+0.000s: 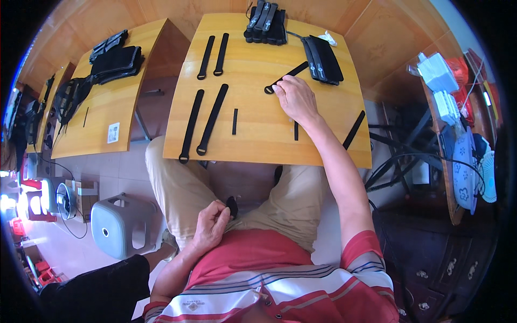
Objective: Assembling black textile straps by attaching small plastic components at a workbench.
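Note:
My right hand [295,99] reaches over the table, its fingers pinched on a black strap [298,70] with a ring at one end. The strap lies slantwise, its ring end beside my fingertips. My left hand [211,223] is closed above my lap, and a small black thing [232,206] shows at its fingers; I cannot make out its kind. On the table's left half lie more ringed black straps: two far ones [205,56] and two near ones [212,119]. Short black strips [234,121] lie at the middle, below my right wrist and near the right edge.
At the table's [258,153] far edge sit a bundle of black straps [265,24] and a black folded piece [323,59]. Another table [70,137] with black goods stands left. A grey stool [121,226] is on the floor. A cluttered shelf [449,177] stands right.

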`<state>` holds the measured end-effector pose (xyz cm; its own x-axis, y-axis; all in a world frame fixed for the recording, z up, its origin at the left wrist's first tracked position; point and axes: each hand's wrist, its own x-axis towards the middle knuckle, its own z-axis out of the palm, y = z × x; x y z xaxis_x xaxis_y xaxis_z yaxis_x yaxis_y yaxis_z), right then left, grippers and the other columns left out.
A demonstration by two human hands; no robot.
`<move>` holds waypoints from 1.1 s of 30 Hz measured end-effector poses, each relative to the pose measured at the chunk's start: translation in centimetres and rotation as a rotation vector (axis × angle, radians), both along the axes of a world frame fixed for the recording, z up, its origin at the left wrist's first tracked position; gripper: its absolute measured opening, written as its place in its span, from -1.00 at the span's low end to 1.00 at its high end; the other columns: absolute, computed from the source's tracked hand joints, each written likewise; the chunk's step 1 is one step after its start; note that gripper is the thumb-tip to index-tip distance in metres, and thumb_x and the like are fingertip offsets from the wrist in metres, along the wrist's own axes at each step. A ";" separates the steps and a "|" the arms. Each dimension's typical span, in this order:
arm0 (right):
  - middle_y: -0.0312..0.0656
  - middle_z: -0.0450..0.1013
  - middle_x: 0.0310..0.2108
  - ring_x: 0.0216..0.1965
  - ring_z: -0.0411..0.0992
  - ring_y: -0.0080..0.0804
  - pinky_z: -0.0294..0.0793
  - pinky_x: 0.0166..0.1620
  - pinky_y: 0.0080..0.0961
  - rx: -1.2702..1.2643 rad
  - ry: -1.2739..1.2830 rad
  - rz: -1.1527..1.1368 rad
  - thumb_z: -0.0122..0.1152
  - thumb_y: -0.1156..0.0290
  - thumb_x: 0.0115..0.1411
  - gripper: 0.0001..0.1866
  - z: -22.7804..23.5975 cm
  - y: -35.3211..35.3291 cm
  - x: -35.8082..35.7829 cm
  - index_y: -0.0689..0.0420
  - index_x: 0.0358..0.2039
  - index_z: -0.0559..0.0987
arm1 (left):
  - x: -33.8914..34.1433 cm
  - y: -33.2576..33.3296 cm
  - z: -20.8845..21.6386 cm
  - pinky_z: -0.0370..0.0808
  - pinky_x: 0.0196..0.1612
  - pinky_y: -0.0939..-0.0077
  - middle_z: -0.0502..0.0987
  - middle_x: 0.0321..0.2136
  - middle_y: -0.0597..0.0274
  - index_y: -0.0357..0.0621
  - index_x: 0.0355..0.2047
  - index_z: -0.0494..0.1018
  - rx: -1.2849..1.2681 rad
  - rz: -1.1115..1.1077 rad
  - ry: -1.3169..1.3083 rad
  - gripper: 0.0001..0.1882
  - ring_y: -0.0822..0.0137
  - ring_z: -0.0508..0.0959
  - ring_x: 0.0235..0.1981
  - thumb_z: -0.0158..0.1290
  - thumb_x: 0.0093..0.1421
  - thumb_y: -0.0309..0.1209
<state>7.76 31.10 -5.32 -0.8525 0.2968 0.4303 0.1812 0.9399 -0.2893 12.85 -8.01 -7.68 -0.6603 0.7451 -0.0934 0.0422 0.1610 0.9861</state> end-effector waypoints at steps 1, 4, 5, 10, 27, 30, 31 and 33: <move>-0.11 0.49 -0.29 -0.14 0.47 -0.07 0.47 -0.09 -0.22 0.038 -0.008 -0.009 0.16 0.29 0.25 -0.76 0.0 0.0 -0.2 0.24 -0.32 0.61 | 0.0 0.0 -0.1 0.30 -0.47 0.58 0.45 -0.52 0.24 -0.31 -0.39 0.37 0.004 0.000 -0.001 -0.83 0.54 0.35 -0.54 -0.03 0.35 -0.48; -0.10 0.50 -0.23 -0.12 0.47 -0.07 0.47 -0.06 -0.22 0.018 -0.035 -0.002 0.15 0.33 0.25 -0.78 -0.1 -0.3 -1.0 0.25 -0.29 0.60 | 0.1 0.1 0.3 0.30 -0.47 0.59 0.46 -0.52 0.24 -0.32 -0.40 0.37 0.008 0.026 -0.031 -0.83 0.54 0.35 -0.55 -0.03 0.35 -0.49; -0.10 0.50 -0.23 -0.12 0.47 -0.07 0.47 -0.06 -0.22 0.019 -0.033 0.001 0.15 0.33 0.25 -0.78 -0.2 -0.3 -1.4 0.25 -0.29 0.60 | 0.1 0.1 0.2 0.30 -0.47 0.59 0.46 -0.52 0.24 -0.32 -0.40 0.37 0.008 0.028 -0.030 -0.83 0.54 0.35 -0.55 -0.03 0.35 -0.49; -0.04 0.51 -0.15 -0.07 0.47 -0.07 0.47 -0.01 -0.24 -0.015 -0.033 0.177 0.18 0.37 0.21 -0.78 -0.4 -0.4 -2.6 0.26 -0.26 0.61 | 0.1 0.2 -0.1 0.31 -0.48 0.57 0.46 -0.52 0.23 -0.32 -0.39 0.38 -0.002 0.043 -0.043 -0.83 0.53 0.36 -0.55 -0.02 0.34 -0.48; 0.00 0.46 -0.18 -0.07 0.42 -0.06 0.48 0.03 -0.27 0.211 -0.226 -0.138 0.08 0.60 0.10 -0.84 -0.5 4.8 -1.6 0.36 -0.30 0.56 | -0.5 0.5 -0.8 0.30 -0.46 0.54 0.41 -0.54 0.26 -0.28 -0.41 0.38 -0.024 -0.004 0.011 -0.81 0.49 0.33 -0.55 -0.01 0.35 -0.43; 0.03 0.45 -0.17 -0.07 0.42 -0.04 0.49 0.01 -0.25 0.208 -0.233 -0.145 0.04 0.56 0.14 -0.81 -0.3 4.9 -1.5 0.39 -0.30 0.55 | -0.6 0.6 -0.8 0.30 -0.45 0.54 0.40 -0.54 0.27 -0.28 -0.41 0.38 -0.023 -0.006 -0.001 -0.79 0.49 0.32 -0.54 -0.01 0.35 -0.42; 0.03 0.45 -0.17 -0.07 0.42 -0.05 0.49 0.01 -0.26 0.225 -0.230 -0.135 0.02 0.54 0.16 -0.81 -0.3 5.3 -1.5 0.37 -0.29 0.55 | -0.6 0.7 -0.7 0.30 -0.45 0.54 0.40 -0.54 0.28 -0.27 -0.41 0.38 -0.016 -0.006 -0.002 -0.79 0.50 0.32 -0.54 -0.01 0.36 -0.41; 0.03 0.45 -0.17 -0.06 0.42 -0.05 0.49 0.00 -0.26 0.243 -0.226 -0.124 0.00 0.52 0.18 -0.80 -0.2 5.5 -1.4 0.36 -0.29 0.55 | -0.6 0.7 -0.8 0.30 -0.46 0.54 0.39 -0.54 0.28 -0.27 -0.41 0.38 -0.012 -0.010 -0.005 -0.79 0.50 0.32 -0.54 -0.01 0.36 -0.41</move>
<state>6.35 36.56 -5.48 -0.8980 0.3161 0.3060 0.3323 0.9432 0.0010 12.20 -7.31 -8.52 -0.6524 0.7505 -0.1054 0.0389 0.1721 0.9843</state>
